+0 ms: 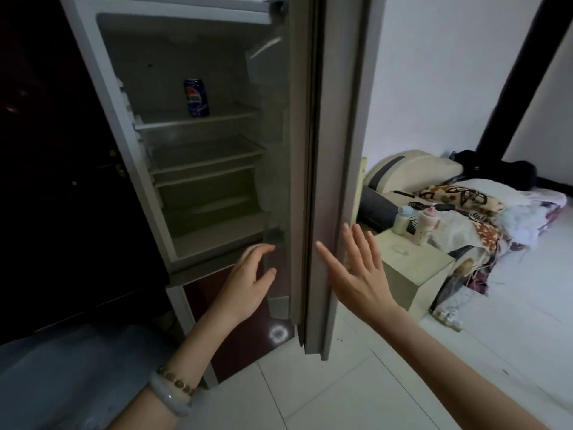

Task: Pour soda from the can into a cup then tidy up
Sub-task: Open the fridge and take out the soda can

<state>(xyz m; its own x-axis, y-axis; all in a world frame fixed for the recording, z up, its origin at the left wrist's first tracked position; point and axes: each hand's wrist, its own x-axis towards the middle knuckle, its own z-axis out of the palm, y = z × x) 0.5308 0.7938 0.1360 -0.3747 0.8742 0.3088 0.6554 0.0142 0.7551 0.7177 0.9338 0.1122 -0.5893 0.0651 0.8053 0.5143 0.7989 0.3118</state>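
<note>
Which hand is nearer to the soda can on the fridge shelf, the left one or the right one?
Left. The left hand is below the can, in front of the fridge opening; the right hand is farther right, beside the open door edge.

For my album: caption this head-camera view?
Open left hand and open right hand near the grey fridge door; a blue metal soda can stands on the upper shelf.

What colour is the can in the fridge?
The can is blue with a red-and-white logo, seen in the head view.
</note>
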